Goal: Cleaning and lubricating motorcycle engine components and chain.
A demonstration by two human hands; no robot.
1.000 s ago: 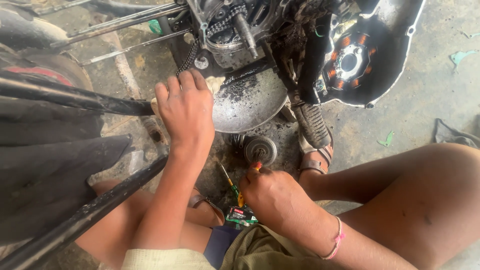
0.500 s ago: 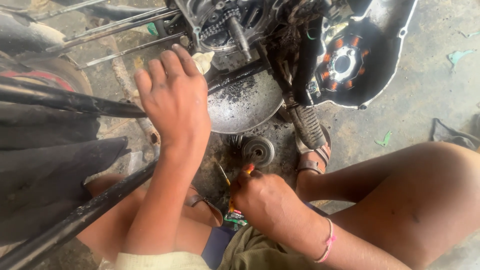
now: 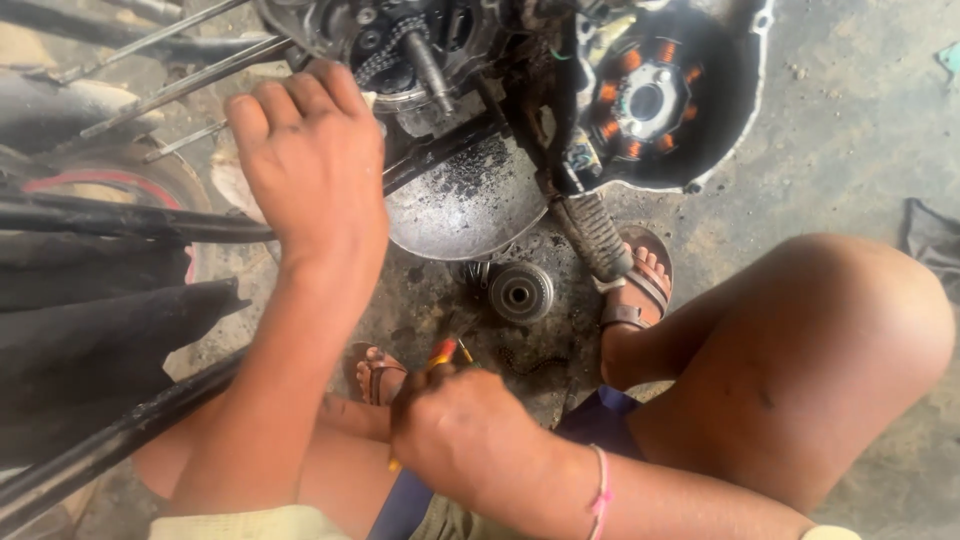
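While left hand (image 3: 312, 165) touches engine (image 3: 400, 45), right hand (image 3: 462, 435) grips screwdriver (image 3: 440, 355).

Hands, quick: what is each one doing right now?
Left hand: fingers curled, resting on the open engine; holding nothing visible.
Right hand: closed on a red-and-yellow tool.

Soft, even daylight is seen throughout; shadows are faint (slight motion blur is noted), and no glare.
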